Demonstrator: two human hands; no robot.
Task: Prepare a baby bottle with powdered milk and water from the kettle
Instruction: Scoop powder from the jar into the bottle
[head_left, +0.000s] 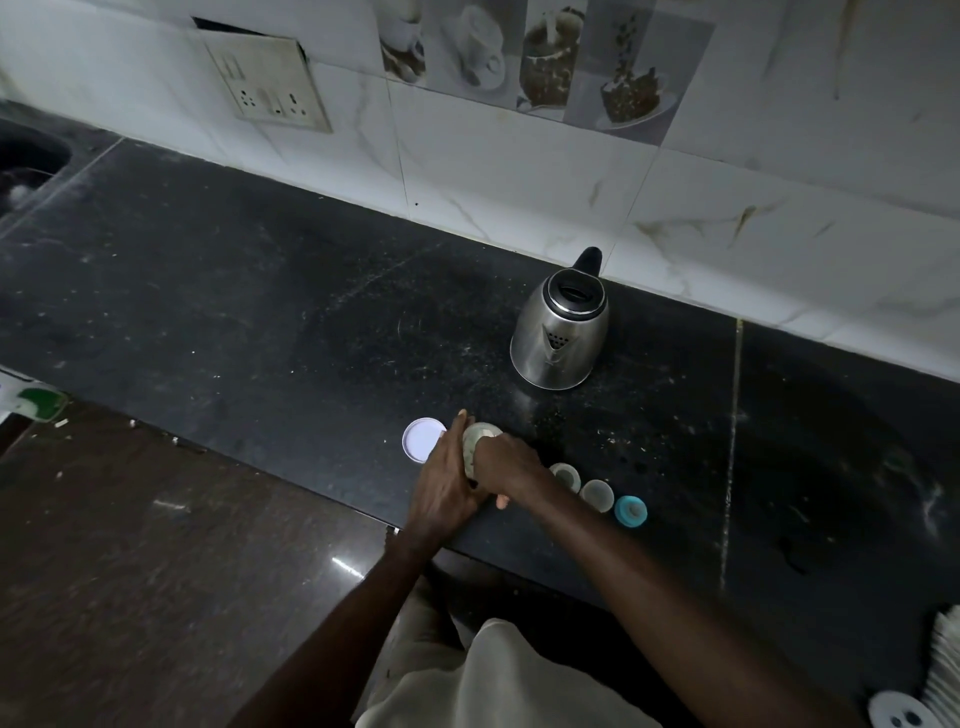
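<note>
Baby bottle (565, 475): stands open-mouthed near the front edge of the dark countertop (260, 291), just right of the person's right wrist. Seen straight down, so it shows only as a pale round rim. It is probably the bottle body, but from this angle I cannot separate it with certainty from the similar pale round piece (596, 494) beside it. Next in the same row, furthest right, is a teal ring with teat (630, 511). The three sit close together, and none is in either hand.

Powder container (480, 435): upright on the counter near the front edge, left of the bottle row, lid off. Its white lid (423, 440) lies flat on the counter just to its left, partly behind the left hand.

Left hand (445, 480): fingers wrapped round the left side of the powder container, gripping it.

Right hand (506, 461): fingers curled over the top and right side of the same container. Whether it also pinches anything inside the mouth is hidden by the knuckles.

Kettle (561, 332): steel body, black lid and handle, upright further back on the counter near the tiled wall (519, 171), well apart from the hands, spout facing the front edge.

Other: switch and socket plate (270, 85) on the wall at upper left; white ribbed stack (946, 660) at the lower right edge.
</note>
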